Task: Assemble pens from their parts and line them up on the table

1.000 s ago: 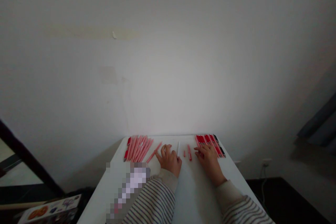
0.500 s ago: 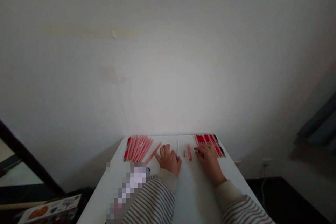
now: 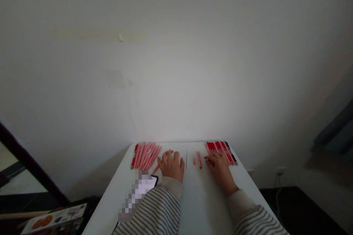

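Observation:
My left hand (image 3: 172,168) lies low over the white table with its fingers spread, partly covering a single pink pen barrel (image 3: 155,169). Just right of it is a thin white stick (image 3: 188,158), perhaps a pen refill. Farther right lie a small pink piece (image 3: 194,161) and a short pink tube with a red end (image 3: 199,160). My right hand (image 3: 220,170) rests palm down, loosely open, beside a row of red and pink pens (image 3: 217,145), covering part of them. A pile of pink pen barrels (image 3: 146,156) sits at the far left.
A phone (image 3: 143,189), partly blurred, lies on the table (image 3: 198,202) beneath my left sleeve. The wall (image 3: 176,80) rises right behind the table. A printed box (image 3: 52,220) stands low at the left, and a cable (image 3: 278,189) hangs from a socket at right.
My left hand has shifted left, away from the white stick and over the single pink barrel, with its fingers spreading. My right hand has hardly moved.

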A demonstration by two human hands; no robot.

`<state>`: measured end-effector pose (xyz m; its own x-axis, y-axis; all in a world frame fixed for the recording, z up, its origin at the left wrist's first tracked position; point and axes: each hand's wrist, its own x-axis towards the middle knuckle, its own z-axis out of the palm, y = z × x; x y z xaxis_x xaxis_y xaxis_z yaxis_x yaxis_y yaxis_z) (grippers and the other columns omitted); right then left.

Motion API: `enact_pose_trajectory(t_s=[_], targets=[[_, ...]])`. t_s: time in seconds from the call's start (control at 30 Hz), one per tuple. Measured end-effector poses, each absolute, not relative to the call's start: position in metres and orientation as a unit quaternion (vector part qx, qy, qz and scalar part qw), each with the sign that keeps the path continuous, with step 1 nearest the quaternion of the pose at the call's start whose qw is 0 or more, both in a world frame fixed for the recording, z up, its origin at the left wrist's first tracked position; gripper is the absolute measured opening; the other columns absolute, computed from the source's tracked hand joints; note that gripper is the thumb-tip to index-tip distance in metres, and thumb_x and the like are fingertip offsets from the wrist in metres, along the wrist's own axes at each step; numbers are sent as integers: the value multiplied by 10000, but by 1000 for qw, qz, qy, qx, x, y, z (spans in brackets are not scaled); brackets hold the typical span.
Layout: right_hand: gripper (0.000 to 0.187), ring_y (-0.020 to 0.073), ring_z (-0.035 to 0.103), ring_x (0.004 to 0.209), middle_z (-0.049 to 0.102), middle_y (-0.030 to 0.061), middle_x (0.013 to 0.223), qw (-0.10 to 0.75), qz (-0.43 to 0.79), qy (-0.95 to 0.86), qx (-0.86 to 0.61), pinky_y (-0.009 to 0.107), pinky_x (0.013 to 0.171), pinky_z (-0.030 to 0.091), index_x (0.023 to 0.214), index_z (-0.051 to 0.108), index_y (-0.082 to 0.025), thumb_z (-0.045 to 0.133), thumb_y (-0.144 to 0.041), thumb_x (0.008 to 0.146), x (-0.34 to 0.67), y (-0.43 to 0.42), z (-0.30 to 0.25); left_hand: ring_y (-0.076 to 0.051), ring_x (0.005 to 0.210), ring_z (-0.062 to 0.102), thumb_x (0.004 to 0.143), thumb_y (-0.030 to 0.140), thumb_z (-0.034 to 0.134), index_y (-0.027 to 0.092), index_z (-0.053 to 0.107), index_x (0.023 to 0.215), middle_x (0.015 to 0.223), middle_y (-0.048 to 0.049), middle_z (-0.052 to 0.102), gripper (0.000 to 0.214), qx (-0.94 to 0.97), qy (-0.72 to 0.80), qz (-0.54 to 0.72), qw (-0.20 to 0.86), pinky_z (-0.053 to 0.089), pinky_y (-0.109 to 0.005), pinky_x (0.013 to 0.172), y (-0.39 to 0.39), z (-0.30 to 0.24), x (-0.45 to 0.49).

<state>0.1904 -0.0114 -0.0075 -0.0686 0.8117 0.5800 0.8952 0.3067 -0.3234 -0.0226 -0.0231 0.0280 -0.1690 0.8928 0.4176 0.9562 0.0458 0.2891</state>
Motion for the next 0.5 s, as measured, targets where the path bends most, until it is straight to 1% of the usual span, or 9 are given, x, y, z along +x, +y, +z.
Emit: enact_pose_trajectory(t_s=[0.07, 0.1, 0.17, 0.27, 0.4, 0.5], targets=[[196, 274, 528, 1001, 675, 68, 977, 351, -56, -730, -584, 455, 925, 391, 931, 741, -287, 574, -245, 837, 191, -12, -8, -261, 1214, 435, 884, 370, 445, 258, 651, 1095, 1254, -59, 601, 315, -627, -733, -250, 78, 252, -539, 1081, -21, 30, -29], [196, 275, 522, 1009, 672, 69, 985, 352, -55, -729, -584, 446, 914, 396, 928, 742, -289, 578, -243, 833, 191, -13, -7, -268, 1218, 429, 887, 366, 440, 253, 644, 1118, 1247, -66, 606, 328, -620, -741, -244, 86, 243, -549, 1084, -20, 30, -32], [189, 271, 516, 1013, 671, 68, 987, 350, -51, -729, -586, 431, 900, 399, 912, 746, -289, 584, -238, 827, 191, -13, -7, -275, 1235, 414, 887, 303, 440, 261, 633, 1146, 1267, -57, 599, 326, -610, -752, -228, 99, 196, -579, 1100, -19, 30, -36], [180, 264, 509, 1019, 672, 62, 984, 344, -43, -730, -589, 418, 895, 395, 906, 746, -293, 588, -255, 831, 191, -14, -5, -281, 1261, 393, 882, 230, 432, 262, 643, 1127, 1295, -48, 587, 325, -606, -762, -201, 108, 145, -606, 1113, -20, 29, -38], [175, 257, 497, 1041, 671, 51, 1005, 335, -34, -729, -596, 411, 909, 382, 926, 741, -298, 590, -288, 839, 190, -17, -1, -275, 1276, 383, 909, 205, 360, 276, 653, 1098, 1307, -39, 583, 355, -619, -759, -178, 90, 178, -620, 1092, -22, 27, -39], [173, 251, 488, 1059, 670, 39, 1016, 323, -29, -728, -604, 414, 935, 362, 924, 740, -305, 589, -283, 843, 188, -18, 1, -259, 1271, 385, 913, 214, 353, 293, 642, 1118, 1326, -27, 574, 363, -639, -748, -167, 62, 214, -598, 1076, -21, 27, -41]])
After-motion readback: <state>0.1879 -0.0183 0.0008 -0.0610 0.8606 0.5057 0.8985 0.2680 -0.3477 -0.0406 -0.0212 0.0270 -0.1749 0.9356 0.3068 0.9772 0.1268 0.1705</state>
